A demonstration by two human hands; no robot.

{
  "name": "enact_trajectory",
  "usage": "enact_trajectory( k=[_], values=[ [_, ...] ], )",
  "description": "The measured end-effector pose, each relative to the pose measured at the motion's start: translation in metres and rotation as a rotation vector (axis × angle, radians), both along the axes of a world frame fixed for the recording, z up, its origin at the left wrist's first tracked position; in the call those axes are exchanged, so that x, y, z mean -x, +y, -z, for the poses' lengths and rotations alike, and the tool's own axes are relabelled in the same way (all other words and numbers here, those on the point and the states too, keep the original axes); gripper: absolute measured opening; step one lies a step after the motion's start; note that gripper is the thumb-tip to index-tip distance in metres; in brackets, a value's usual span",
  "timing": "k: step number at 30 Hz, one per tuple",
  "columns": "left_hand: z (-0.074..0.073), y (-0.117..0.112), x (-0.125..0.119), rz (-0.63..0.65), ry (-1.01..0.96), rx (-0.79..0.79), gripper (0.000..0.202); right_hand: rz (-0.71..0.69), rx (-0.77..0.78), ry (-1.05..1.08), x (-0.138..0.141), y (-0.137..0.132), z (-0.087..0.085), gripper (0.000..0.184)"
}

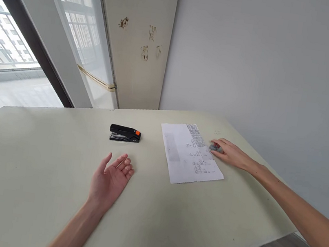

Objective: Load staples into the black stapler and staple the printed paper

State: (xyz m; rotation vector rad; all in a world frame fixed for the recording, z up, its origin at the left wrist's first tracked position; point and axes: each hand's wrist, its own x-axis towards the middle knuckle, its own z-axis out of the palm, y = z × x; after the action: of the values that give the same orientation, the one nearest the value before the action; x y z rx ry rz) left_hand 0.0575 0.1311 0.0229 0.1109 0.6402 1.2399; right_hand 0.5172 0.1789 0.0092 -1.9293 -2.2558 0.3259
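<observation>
My left hand [111, 179] rests on the pale table [39, 154], palm up, fingers loosely curled and apart, holding nothing. A black stapler [125, 133] with an orange tip lies a short way beyond it. My right hand [230, 153] reaches to the right edge of a printed sheet of paper [190, 154]. Its fingers close around a small grey and red object [215, 147] on the table beside the sheet. I cannot make out what that object is.
The table's right front edge [257, 245] drops off to a wooden floor. A window and a stained pale panel [139, 41] stand behind the table at the left, a plain wall at the right.
</observation>
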Motion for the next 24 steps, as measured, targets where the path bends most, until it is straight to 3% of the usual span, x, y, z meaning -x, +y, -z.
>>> enact_trajectory(
  k=[5,7,10,13,15,17,19,21,24],
  values=[
    [0.003,-0.002,-0.017,0.04,0.054,-0.038,0.02,-0.025,-0.091,0.143,0.02,-0.029,-0.036,0.058],
    [0.004,-0.003,-0.043,0.118,0.079,-0.02,0.021,-0.11,-0.151,0.175,0.043,-0.048,-0.056,0.056],
    [0.001,-0.006,-0.095,0.334,0.054,0.065,0.03,-0.325,-0.232,0.178,0.087,-0.075,-0.078,0.051],
    [-0.008,-0.009,-0.14,0.473,-0.009,0.125,0.034,-0.509,-0.265,0.166,0.119,-0.092,-0.084,0.044],
    [-0.014,-0.013,-0.156,0.48,0.008,0.206,0.029,-0.542,-0.225,0.2,0.12,-0.094,-0.083,0.042],
    [-0.018,-0.016,-0.161,0.449,0.02,0.29,0.023,-0.455,-0.201,0.258,0.103,-0.088,-0.077,0.04],
    [-0.02,-0.019,-0.158,0.416,0.007,0.328,0.02,-0.231,-0.238,0.278,0.071,-0.076,-0.065,0.035],
    [-0.019,-0.022,-0.152,0.402,-0.006,0.328,0.019,0.039,-0.251,0.184,0.035,-0.059,-0.047,0.037],
    [-0.014,-0.028,-0.143,0.378,0.016,0.328,0.016,0.172,-0.184,0.045,-0.004,-0.037,-0.012,0.038]
  ],
)
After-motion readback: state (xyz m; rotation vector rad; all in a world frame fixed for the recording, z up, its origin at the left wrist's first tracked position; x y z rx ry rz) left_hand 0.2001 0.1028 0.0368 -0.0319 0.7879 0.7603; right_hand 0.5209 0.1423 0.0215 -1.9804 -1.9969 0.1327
